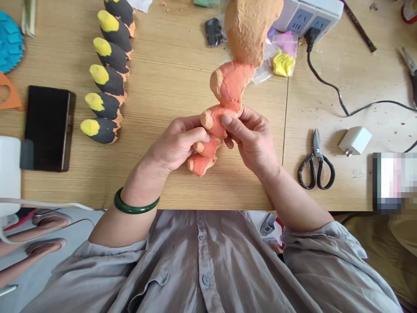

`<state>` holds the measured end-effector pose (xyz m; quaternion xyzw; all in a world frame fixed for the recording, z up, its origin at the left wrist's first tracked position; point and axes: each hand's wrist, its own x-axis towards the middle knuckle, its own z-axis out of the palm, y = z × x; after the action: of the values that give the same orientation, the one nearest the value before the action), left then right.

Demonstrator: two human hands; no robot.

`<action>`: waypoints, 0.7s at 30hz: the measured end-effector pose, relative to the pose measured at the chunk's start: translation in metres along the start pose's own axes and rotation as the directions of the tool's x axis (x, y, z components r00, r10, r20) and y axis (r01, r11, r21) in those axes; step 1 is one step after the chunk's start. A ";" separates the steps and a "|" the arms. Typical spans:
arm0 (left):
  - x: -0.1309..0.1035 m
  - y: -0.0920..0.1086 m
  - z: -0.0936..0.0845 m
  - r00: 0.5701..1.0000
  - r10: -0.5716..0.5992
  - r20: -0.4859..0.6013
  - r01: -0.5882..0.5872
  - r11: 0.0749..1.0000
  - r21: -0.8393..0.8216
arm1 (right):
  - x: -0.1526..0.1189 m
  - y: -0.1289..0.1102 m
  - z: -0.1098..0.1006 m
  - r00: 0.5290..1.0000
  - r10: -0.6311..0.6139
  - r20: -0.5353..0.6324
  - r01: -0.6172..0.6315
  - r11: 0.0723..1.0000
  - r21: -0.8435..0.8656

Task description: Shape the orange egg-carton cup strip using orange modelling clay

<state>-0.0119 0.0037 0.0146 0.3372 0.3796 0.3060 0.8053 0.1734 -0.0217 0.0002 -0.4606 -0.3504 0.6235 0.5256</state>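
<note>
A lumpy, segmented gourd-like piece (233,82) runs from the top of the view down toward me. Its top bulb is rough and tan, while the smaller segments below carry a pinkish-orange, clay-like coating with tan knobs left bare. My left hand (180,141) grips the lower segments from the left, thumb and fingers closed near a small knob. From the right, my right hand (252,134) holds the middle, its thumb pressed on the coated surface and its fingers partly hidden behind.
Black pieces with yellow tips (109,76) form a row at left, beside a dark phone-like box (48,128). Black-handled scissors (316,163) and a white plug adapter (355,141) lie at right. Behind are a power strip (308,19), its cable and a yellow clay packet (283,64).
</note>
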 end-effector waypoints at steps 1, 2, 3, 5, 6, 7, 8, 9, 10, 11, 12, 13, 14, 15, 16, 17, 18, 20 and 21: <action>0.000 0.000 0.000 1.000 0.011 0.008 -0.011 1.000 -0.005 | 0.000 0.000 0.000 1.000 0.003 -0.004 -0.003 1.000 -0.009; -0.001 0.000 0.000 0.999 0.017 0.027 -0.017 1.000 -0.011 | -0.001 -0.001 0.000 1.000 0.004 -0.006 -0.004 1.000 -0.011; -0.001 0.000 0.000 0.998 0.021 0.056 -0.020 1.000 -0.017 | -0.001 -0.002 0.000 1.000 0.000 -0.008 0.000 1.000 -0.009; 0.000 0.000 0.000 0.993 0.035 0.111 -0.033 0.999 -0.022 | -0.001 -0.004 0.001 1.000 -0.015 -0.008 0.015 1.000 0.004; 0.001 0.000 0.000 0.991 0.050 0.126 -0.048 0.999 -0.019 | -0.002 -0.005 0.001 1.000 -0.023 -0.007 0.023 1.000 0.011; 0.002 -0.001 0.000 0.989 0.068 0.129 -0.067 0.998 -0.011 | -0.002 -0.006 0.001 1.000 -0.028 -0.005 0.028 0.999 0.015; 0.003 -0.002 0.000 0.989 0.083 0.124 -0.084 0.996 -0.001 | -0.002 -0.007 0.002 0.999 -0.032 -0.003 0.032 0.999 0.017; 0.003 -0.003 0.000 0.989 0.091 0.117 -0.093 0.996 0.012 | -0.003 -0.008 0.002 0.999 -0.035 -0.001 0.036 0.999 0.017; 0.004 -0.004 0.000 0.990 0.091 0.109 -0.094 0.995 0.023 | -0.003 -0.008 0.002 0.999 -0.039 -0.001 0.039 0.999 0.016; 0.004 -0.006 -0.001 0.991 0.089 0.102 -0.092 0.995 0.035 | -0.004 -0.008 0.003 0.999 -0.044 -0.002 0.044 0.999 0.015; 0.005 -0.006 -0.002 0.992 0.084 0.096 -0.089 0.995 0.052 | -0.004 -0.007 0.003 0.999 -0.050 -0.003 0.050 0.999 0.014; 0.005 -0.007 -0.003 0.993 0.079 0.088 -0.086 0.993 0.077 | -0.004 -0.007 0.003 0.999 -0.055 -0.004 0.055 0.998 0.015; 0.005 -0.008 -0.004 0.994 0.075 0.078 -0.083 0.991 0.106 | -0.004 -0.006 0.003 0.998 -0.057 -0.005 0.057 0.998 0.014; 0.005 -0.008 -0.006 0.995 0.070 0.069 -0.079 0.988 0.133 | -0.005 -0.006 0.003 0.998 -0.057 -0.007 0.057 0.998 0.012; 0.005 -0.008 -0.007 0.996 0.066 0.064 -0.075 0.985 0.152 | -0.005 -0.005 0.003 0.999 -0.054 -0.010 0.054 0.999 0.008; 0.006 -0.007 -0.008 0.996 0.058 0.067 -0.068 0.984 0.163 | -0.004 -0.005 0.003 0.999 -0.049 -0.014 0.049 0.999 0.003; 0.006 -0.007 -0.009 0.996 0.050 0.075 -0.062 0.985 0.163 | -0.004 -0.004 0.003 0.999 -0.045 -0.016 0.045 0.999 -0.001; 0.007 -0.006 -0.008 0.995 0.042 0.096 -0.055 0.989 0.135 | -0.004 -0.004 0.003 0.999 -0.044 -0.018 0.044 0.999 -0.002; 0.007 -0.005 -0.008 0.994 0.038 0.102 -0.050 0.992 0.115 | -0.003 -0.003 0.003 0.999 -0.044 -0.016 0.044 0.999 -0.001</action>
<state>-0.0133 0.0082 0.0043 0.4071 0.3486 0.2837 0.7952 0.1719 -0.0239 0.0047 -0.4579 -0.3567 0.6078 0.5419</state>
